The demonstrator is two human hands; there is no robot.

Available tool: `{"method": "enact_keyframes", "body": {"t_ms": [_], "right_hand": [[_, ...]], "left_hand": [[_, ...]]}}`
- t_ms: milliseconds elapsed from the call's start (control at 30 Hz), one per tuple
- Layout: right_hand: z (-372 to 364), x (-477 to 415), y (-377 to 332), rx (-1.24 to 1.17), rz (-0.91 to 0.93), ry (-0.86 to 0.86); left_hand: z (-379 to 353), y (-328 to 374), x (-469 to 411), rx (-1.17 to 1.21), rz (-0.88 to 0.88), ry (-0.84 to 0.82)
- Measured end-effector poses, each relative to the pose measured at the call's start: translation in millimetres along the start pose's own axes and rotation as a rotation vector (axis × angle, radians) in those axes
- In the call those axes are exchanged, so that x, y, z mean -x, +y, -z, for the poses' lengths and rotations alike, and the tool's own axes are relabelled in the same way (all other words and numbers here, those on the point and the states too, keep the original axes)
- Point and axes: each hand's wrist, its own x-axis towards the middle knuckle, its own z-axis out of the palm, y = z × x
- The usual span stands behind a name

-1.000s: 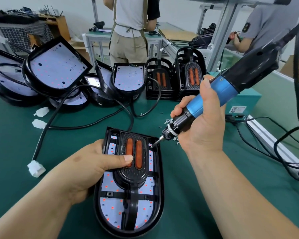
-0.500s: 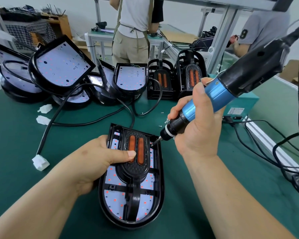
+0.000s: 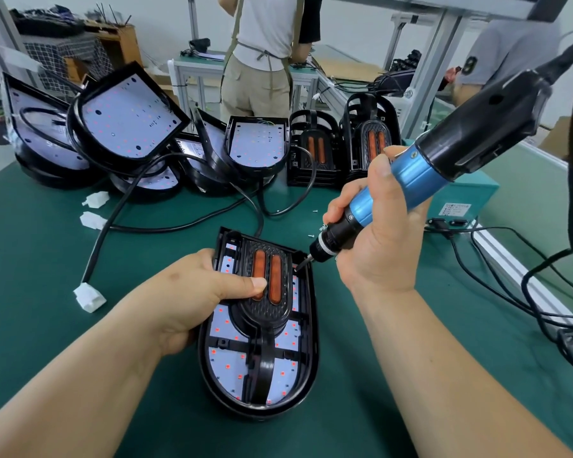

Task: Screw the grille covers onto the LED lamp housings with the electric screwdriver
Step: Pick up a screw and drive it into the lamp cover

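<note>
Pinching the grille cover (image 3: 272, 312) onto the housing (image 3: 311, 342) with your left hand (image 3: 192, 292) stops it shifting; right hand (image 3: 384, 246) fingers (image 3: 339, 203) wrap the electric screwdriver (image 3: 411, 180)

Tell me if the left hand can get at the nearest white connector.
Probably yes: the white connector lies on the mat beside the left hand, with nothing between them. That hand grips the lamp housing, though, and would have to let go.
</note>
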Motion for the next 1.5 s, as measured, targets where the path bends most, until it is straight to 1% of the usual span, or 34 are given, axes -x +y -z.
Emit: {"method": "enact_keyframes", "body": {"t_ms": [333, 400, 467, 500, 600, 667, 733, 767, 800, 833, 867, 900, 933, 967, 1000, 1067, 1100, 1133, 1300, 1500], "right_hand": [[8, 0, 1, -0.050, -0.014, 0.048], [14, -4, 0, -0.095, -0.035, 0.096], [22, -10, -4, -0.173, -0.065, 0.180], [27, -13, -6, -0.218, -0.077, 0.229], [43, -20, -9, -0.300, -0.110, 0.291], [50, -24, -12, -0.350, -0.173, 0.382], [57, -28, -14, -0.410, -0.224, 0.451], [60, -31, -14, -0.427, -0.247, 0.473], [63, -33, -15, -0.436, -0.263, 0.487], [66, -35, -16, -0.447, -0.276, 0.499], [70, -37, -15, -0.459, -0.290, 0.510], [73, -39, -14, -0.470, -0.303, 0.518], [74, -39, -14, -0.476, -0.309, 0.518], [75, -39, -13, -0.481, -0.316, 0.514], [75, -39, -11, -0.488, -0.324, 0.513], [74, -38, -9, -0.497, -0.340, 0.504], [74, -37, -8, -0.501, -0.349, 0.500], [73, -36, -7, -0.502, -0.356, 0.498], [74, -36, -4, -0.501, -0.363, 0.478], [75, -38, -2, -0.514, -0.360, 0.477]], "left_hand": [[0, -1, 1, -0.003, 0.010, -0.009], [0, 1, -1, 0.012, 0.011, -0.015], [1, 5, -6, 0.020, -0.005, 0.002], [2, 7, -10, 0.016, -0.013, 0.019], [7, 14, -21, -0.017, 0.015, 0.090], [11, 19, -28, -0.081, 0.051, 0.128], [18, 25, -32, -0.185, 0.052, 0.168], [21, 30, -34, -0.289, 0.038, 0.212], [25, 35, -36, -0.469, 0.017, 0.281], [28, 41, -37, -0.734, 0.006, 0.418], [29, 47, -38, -0.969, -0.044, 0.574], [24, 54, -39, -1.123, -0.156, 0.687], [16, 60, -42, -1.178, -0.297, 0.711], [3, 67, -49, -1.170, -0.411, 0.647], [-11, 72, -58, -1.167, -0.473, 0.528], [-42, 74, -77, -1.280, -0.445, 0.277], [-55, 72, -88, -1.338, -0.417, 0.189], [-63, 70, -99, -1.386, -0.389, 0.141], [-70, 64, -133, -1.544, -0.283, 0.081], [-71, 56, -142, -1.490, -0.266, 0.086]]}}
